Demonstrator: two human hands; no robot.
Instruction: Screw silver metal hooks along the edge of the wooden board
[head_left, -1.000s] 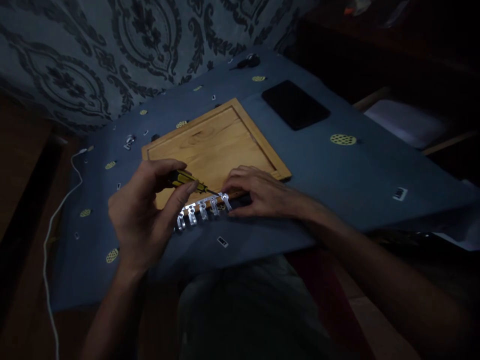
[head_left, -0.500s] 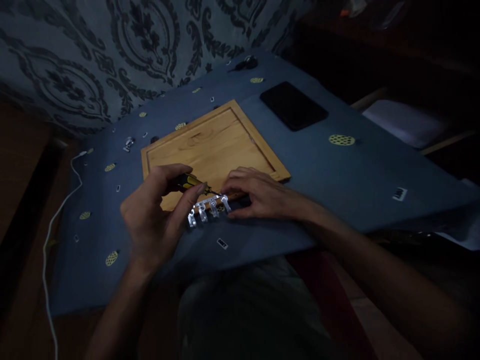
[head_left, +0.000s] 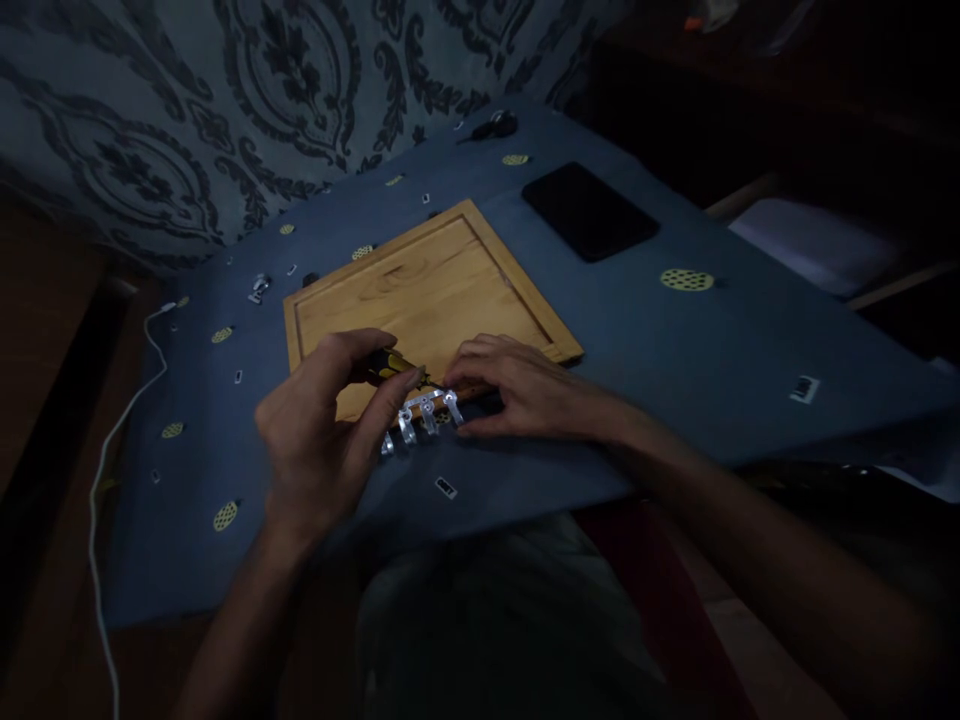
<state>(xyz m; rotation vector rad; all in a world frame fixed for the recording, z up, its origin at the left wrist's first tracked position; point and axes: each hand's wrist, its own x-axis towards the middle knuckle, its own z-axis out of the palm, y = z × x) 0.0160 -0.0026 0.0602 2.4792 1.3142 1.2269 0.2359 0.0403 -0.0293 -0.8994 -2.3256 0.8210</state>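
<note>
My left hand point(head_left: 319, 430) is closed around a black and yellow screwdriver point(head_left: 397, 365), which slants down to the right. Its tip is by the right end of a shiny metal hook rail point(head_left: 427, 403). The rail lies along the near edge of a wooden board point(head_left: 420, 290), its hooks pointing toward me. At that same right end, my right hand point(head_left: 510, 385) has bent fingers over the board's edge and its thumb beside the last hook, steadying the rail. Any screw at the tip is too small to make out. My left hand hides the rail's left end.
A blue patterned cloth point(head_left: 720, 370) covers the table. A black tablet point(head_left: 589, 210) lies right of the board, and a dark object point(head_left: 495, 125) sits at the far edge. Small metal pieces point(head_left: 259, 289) rest at left. A white cable point(head_left: 96, 530) hangs down the left side.
My left hand and the screwdriver have shifted slightly right, covering more of the rail's left part. The right hand stays in place.
</note>
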